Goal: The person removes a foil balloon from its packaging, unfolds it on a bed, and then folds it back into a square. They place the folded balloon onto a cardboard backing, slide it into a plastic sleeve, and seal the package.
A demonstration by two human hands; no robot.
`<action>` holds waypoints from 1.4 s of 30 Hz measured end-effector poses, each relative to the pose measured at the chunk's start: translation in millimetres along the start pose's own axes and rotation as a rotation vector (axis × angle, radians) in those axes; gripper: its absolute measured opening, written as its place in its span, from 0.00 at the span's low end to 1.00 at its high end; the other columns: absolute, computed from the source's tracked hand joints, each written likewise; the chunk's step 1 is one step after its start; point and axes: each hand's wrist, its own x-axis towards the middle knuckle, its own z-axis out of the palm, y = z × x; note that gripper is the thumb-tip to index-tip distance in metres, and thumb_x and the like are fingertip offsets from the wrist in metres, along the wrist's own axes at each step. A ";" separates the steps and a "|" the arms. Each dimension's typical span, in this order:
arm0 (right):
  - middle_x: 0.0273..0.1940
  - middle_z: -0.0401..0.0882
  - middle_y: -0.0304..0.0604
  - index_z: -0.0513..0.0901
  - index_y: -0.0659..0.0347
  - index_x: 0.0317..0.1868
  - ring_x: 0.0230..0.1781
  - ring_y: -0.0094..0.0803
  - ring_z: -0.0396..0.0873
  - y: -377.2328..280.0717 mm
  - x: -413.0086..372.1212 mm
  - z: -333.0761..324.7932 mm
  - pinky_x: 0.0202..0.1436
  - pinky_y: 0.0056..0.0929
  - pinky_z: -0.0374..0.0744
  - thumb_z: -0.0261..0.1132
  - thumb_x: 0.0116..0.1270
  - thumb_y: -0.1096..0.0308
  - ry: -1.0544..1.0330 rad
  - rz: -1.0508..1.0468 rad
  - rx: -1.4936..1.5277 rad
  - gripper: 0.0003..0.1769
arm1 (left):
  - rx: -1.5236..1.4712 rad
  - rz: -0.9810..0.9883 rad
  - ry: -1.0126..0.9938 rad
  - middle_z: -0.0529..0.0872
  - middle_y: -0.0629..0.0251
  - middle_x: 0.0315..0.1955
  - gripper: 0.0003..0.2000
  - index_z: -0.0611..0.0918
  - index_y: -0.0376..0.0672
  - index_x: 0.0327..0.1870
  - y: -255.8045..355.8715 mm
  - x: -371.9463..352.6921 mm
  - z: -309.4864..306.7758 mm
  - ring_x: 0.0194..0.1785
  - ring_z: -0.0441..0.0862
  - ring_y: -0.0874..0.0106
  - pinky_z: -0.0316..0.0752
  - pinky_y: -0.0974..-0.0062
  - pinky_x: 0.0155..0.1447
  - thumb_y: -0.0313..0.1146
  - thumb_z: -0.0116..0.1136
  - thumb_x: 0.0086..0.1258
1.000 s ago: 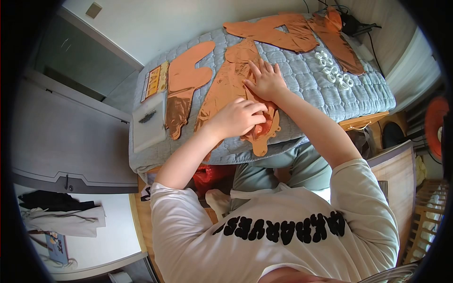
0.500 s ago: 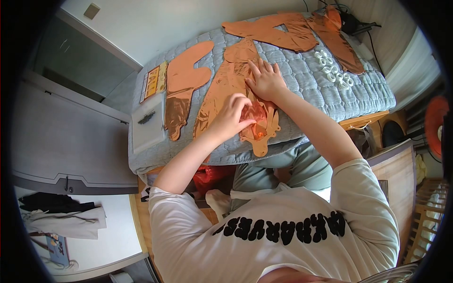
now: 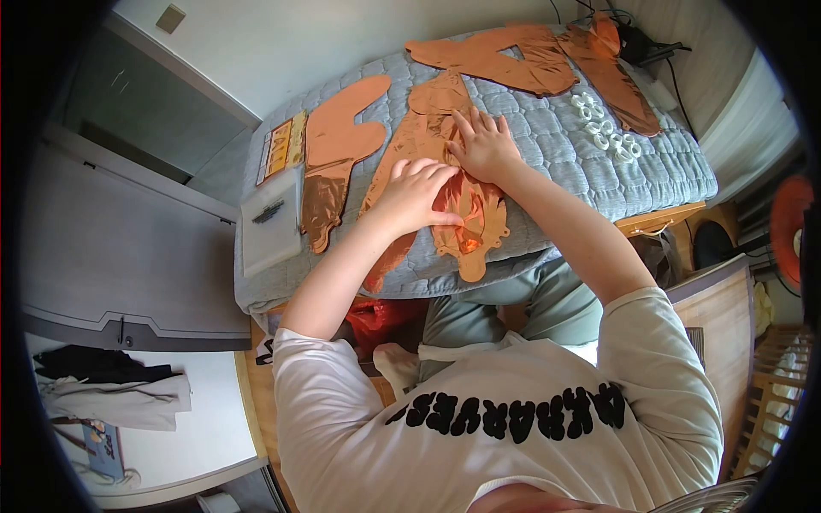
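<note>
A flat, copper-coloured foil balloon [image 3: 469,224] lies on a grey quilted pad [image 3: 547,141] in front of me. My left hand [image 3: 412,195] rests palm down on the balloon's middle, fingers spread. My right hand [image 3: 484,144] presses flat on the same balloon a little farther up, fingers apart. Neither hand grips anything. The balloon's lower tab sticks out near the pad's front edge.
More deflated copper foil balloons [image 3: 340,137] lie left and at the back [image 3: 505,56]. A white card with a dark clip [image 3: 270,220] and a printed packet [image 3: 282,147] sit at the left. White ring pieces [image 3: 605,128] lie right. Cables [image 3: 637,43] are at the far corner.
My left hand has uncurled from a fist over the balloon's lower end and slid up, now lying flat. My right hand has stayed pressed in place.
</note>
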 end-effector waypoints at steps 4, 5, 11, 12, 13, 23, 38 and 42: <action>0.82 0.52 0.57 0.52 0.52 0.84 0.84 0.49 0.50 -0.1 -0.9 -1.2 0.84 0.59 0.46 0.41 0.80 0.36 0.006 -0.005 0.010 0.42 | 0.019 -0.071 -0.099 0.76 0.50 0.68 0.54 0.69 0.44 0.73 -3.8 8.9 -2.8 0.78 0.64 0.54 0.51 0.51 0.79 0.70 0.75 0.48; 0.82 0.52 0.57 0.52 0.52 0.84 0.84 0.49 0.50 -0.4 -1.0 -1.3 0.84 0.60 0.46 0.41 0.80 0.35 0.012 -0.005 0.012 0.43 | 0.021 -0.072 -0.099 0.76 0.50 0.68 0.54 0.69 0.44 0.73 -4.2 11.9 -5.1 0.78 0.64 0.54 0.51 0.51 0.79 0.70 0.75 0.48; 0.82 0.53 0.57 0.52 0.53 0.84 0.84 0.48 0.50 0.4 0.0 -1.0 0.84 0.59 0.47 0.41 0.79 0.32 0.027 -0.009 0.040 0.45 | -0.037 -0.137 -0.278 0.67 0.46 0.74 0.58 0.62 0.44 0.75 -7.9 24.8 -8.2 0.82 0.55 0.51 0.39 0.44 0.85 0.65 0.80 0.44; 0.82 0.53 0.57 0.52 0.53 0.84 0.84 0.48 0.50 0.2 -0.3 -2.8 0.84 0.59 0.47 0.41 0.79 0.32 0.028 -0.009 0.039 0.45 | -0.057 -0.139 -0.255 0.69 0.45 0.73 0.59 0.63 0.42 0.74 -10.0 23.5 -5.3 0.82 0.55 0.51 0.35 0.42 0.84 0.67 0.78 0.43; 0.82 0.52 0.57 0.51 0.53 0.84 0.84 0.48 0.50 0.0 -0.9 -4.3 0.84 0.59 0.47 0.42 0.78 0.31 0.015 -0.006 0.046 0.46 | -0.076 -0.141 -0.232 0.70 0.45 0.72 0.60 0.64 0.40 0.73 -12.2 22.8 -2.2 0.82 0.55 0.51 0.32 0.40 0.84 0.70 0.77 0.43; 0.83 0.50 0.57 0.49 0.53 0.85 0.85 0.49 0.48 0.5 -0.9 -4.8 0.84 0.60 0.46 0.50 0.70 0.23 -0.024 -0.008 0.012 0.56 | 0.011 -0.139 -0.136 0.63 0.53 0.78 0.52 0.69 0.47 0.72 5.4 1.8 -8.2 0.84 0.52 0.54 0.31 0.34 0.83 0.67 0.76 0.49; 0.82 0.53 0.56 0.52 0.53 0.84 0.84 0.49 0.50 -1.9 -1.7 -4.4 0.84 0.57 0.48 0.53 0.68 0.22 0.019 0.006 0.003 0.57 | 0.028 -0.111 0.115 0.63 0.63 0.79 0.52 0.67 0.54 0.79 65.0 -67.0 6.8 0.82 0.56 0.59 0.37 0.30 0.80 0.66 0.74 0.52; 0.83 0.51 0.55 0.51 0.53 0.84 0.84 0.48 0.50 -2.9 -1.2 -5.5 0.84 0.57 0.48 0.52 0.68 0.22 0.000 0.015 -0.001 0.57 | -0.331 -0.230 0.465 0.84 0.62 0.58 0.38 0.81 0.49 0.66 96.6 -105.4 16.9 0.60 0.80 0.60 0.72 0.57 0.62 0.59 0.76 0.56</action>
